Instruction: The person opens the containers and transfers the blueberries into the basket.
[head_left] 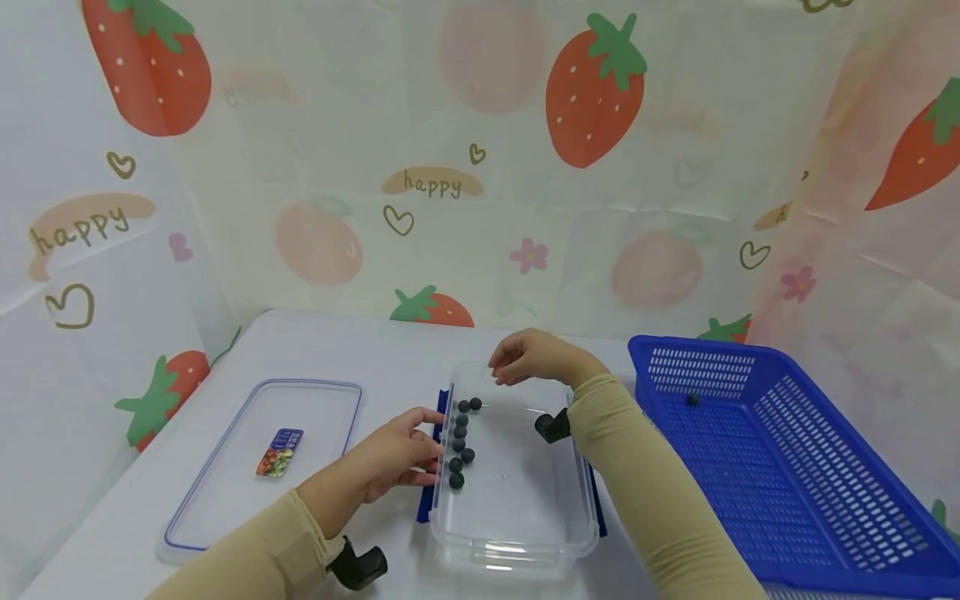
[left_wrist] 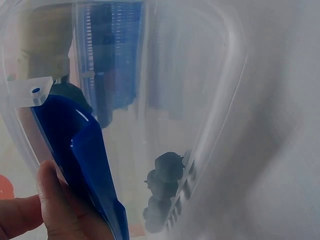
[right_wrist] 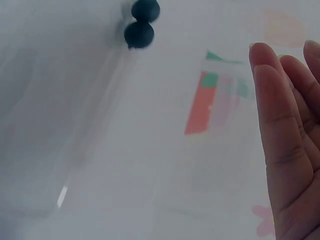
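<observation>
A clear plastic box (head_left: 517, 492) holds several dark blueberries (head_left: 459, 444), lined up along its left wall. My left hand (head_left: 397, 454) touches that wall from outside, its fingers against the blue latch (left_wrist: 82, 150) in the left wrist view. Through the wall there, a few blueberries (left_wrist: 167, 167) show dimly. Above the far end of the box hangs my right hand (head_left: 536, 357), fingers loosely bent, holding nothing visible. In the right wrist view, the straight fingers (right_wrist: 285, 135) are apart from two blueberries (right_wrist: 139, 34) in the box.
A blue basket (head_left: 757, 354) stands on the right, with one blueberry (head_left: 693, 400) inside. At the left lies a clear lid with a blue rim (head_left: 251, 398), bearing a small printed label (head_left: 280, 452). A fruit-printed cloth (head_left: 480, 242) hangs behind the white table (head_left: 322, 350).
</observation>
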